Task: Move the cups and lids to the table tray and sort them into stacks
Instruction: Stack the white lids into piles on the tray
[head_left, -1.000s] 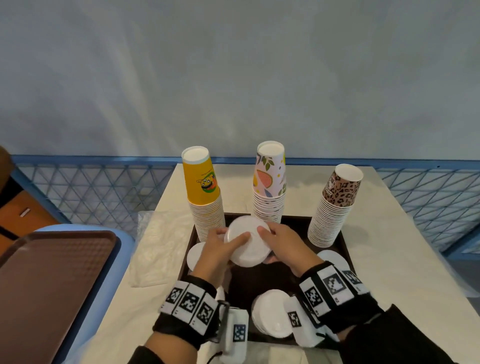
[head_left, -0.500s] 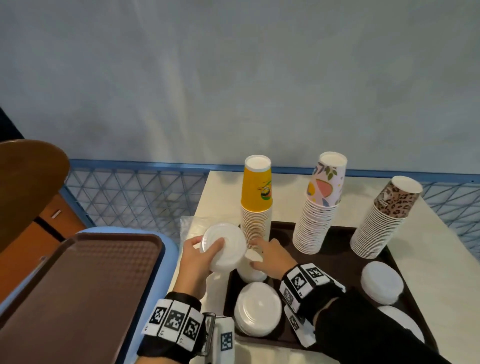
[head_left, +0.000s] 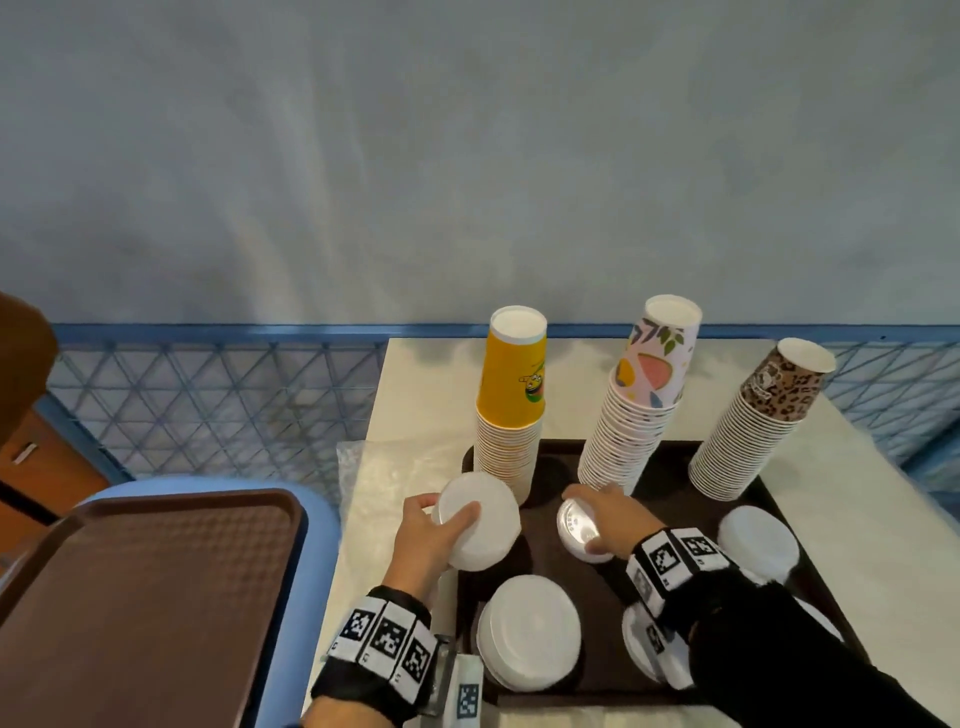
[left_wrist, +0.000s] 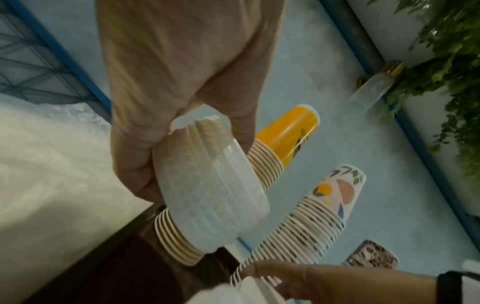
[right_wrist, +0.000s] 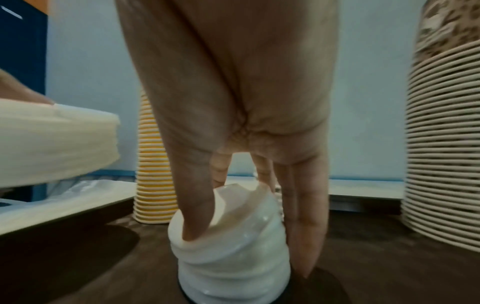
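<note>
My left hand (head_left: 441, 525) grips a stack of large white lids (head_left: 480, 522) above the left edge of the dark table tray (head_left: 550, 519); the left wrist view shows the same lid stack (left_wrist: 213, 191) held edge-on. My right hand (head_left: 592, 519) holds a stack of small white lids (head_left: 576, 527) standing on the tray, thumb and fingers around the small stack (right_wrist: 231, 242). Three upside-down cup stacks stand at the tray's back: yellow (head_left: 511, 400), floral (head_left: 641, 400) and leopard (head_left: 758, 421). More lid stacks (head_left: 527, 631) (head_left: 758, 540) lie on the tray.
A brown tray (head_left: 140, 597) rests on a blue surface to the left. Clear plastic wrap (head_left: 389, 467) lies on the cream table (head_left: 426, 374) left of the dark tray. A blue mesh fence (head_left: 208, 405) and grey wall stand behind.
My left hand has carried the large lid stack leftward from the tray's middle to its left edge. My right hand let go of that stack and took hold of the small lid stack.
</note>
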